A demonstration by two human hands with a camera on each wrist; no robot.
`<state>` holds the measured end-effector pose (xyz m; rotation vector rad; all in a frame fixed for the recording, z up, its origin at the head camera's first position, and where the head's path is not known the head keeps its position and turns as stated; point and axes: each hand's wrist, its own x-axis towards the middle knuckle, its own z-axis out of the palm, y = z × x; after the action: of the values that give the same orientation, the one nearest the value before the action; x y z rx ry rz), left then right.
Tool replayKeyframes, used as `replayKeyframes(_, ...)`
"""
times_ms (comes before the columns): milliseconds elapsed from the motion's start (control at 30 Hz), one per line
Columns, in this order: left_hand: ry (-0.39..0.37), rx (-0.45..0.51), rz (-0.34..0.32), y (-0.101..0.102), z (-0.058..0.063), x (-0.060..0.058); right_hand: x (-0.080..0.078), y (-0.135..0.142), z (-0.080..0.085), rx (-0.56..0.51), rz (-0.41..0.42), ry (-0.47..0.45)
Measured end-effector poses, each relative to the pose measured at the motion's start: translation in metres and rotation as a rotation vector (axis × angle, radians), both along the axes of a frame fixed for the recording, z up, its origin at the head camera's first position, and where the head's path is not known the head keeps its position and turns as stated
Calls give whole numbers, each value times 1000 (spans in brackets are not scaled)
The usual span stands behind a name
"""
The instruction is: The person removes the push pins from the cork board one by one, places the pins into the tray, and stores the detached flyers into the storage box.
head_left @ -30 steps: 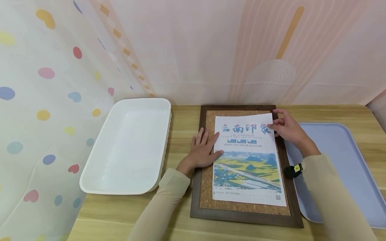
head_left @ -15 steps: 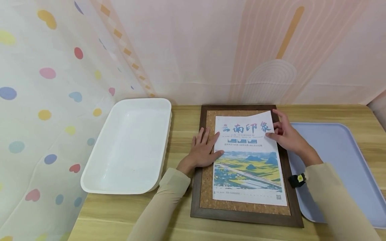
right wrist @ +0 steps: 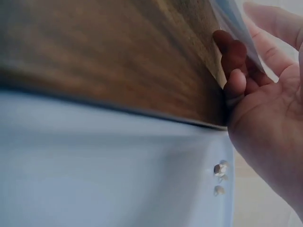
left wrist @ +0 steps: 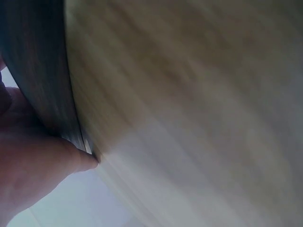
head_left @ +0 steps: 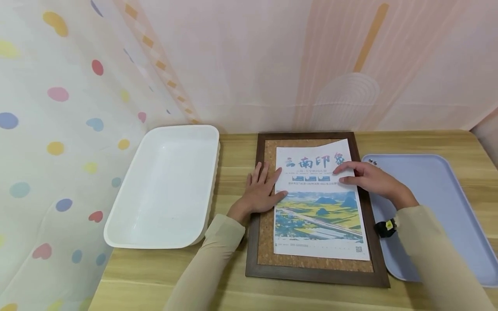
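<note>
A printed poster sheet [head_left: 319, 216] with Chinese lettering and a landscape picture lies on a dark-framed cork board [head_left: 266, 242]. Its upper right corner rises off the cork. My left hand [head_left: 258, 194] rests with spread fingers across the board's left frame and the sheet's left edge. At the sheet's right edge, my right hand [head_left: 367, 177] has thumb and index finger over the paper. The right wrist view shows the other fingers [right wrist: 234, 56] curled beneath the paper's edge, so the sheet sits between them and the thumb. The left wrist view mostly shows frame and tabletop.
A deep white tray [head_left: 212, 190] stands left of the board. A shallow blue tray [head_left: 428, 216] touches or nearly touches the board's right side, partly under my right forearm. Several tiny objects [right wrist: 220, 170] lie in its far left corner. A patterned wall covering [head_left: 253, 65] rises behind.
My right hand has slid from the poster's top right corner down its right edge, and the index finger now lies over the paper. The corner has lifted. My left hand stays put.
</note>
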<state>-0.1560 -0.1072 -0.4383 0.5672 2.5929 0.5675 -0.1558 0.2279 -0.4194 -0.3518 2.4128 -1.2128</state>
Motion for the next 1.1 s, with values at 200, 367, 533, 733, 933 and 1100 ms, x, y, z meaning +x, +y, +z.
replayKeyframes(200, -4, -11, -8, -2, 0, 0, 2, 1, -5, -42, -24, -31)
replayKeyframes(367, -9, -4, -3, -2, -1, -1, 3, 4, -8, -70, -8, -12)
replayKeyframes(533, -16, 14, -1, -1, -9, -3, 5, 7, -10, -79, -11, 19)
replayKeyframes(733, -26, -1, -4, -1, -5, -3, 10, 6, -11, -84, -54, 45)
replayKeyframes(933, -33, 4, 11, -2, -5, -2, 8, 2, -13, -115, -67, 63)
replayKeyframes(1100, -23, 23, 31, -2, -4, -2, 6, -1, -14, -114, -69, 108)
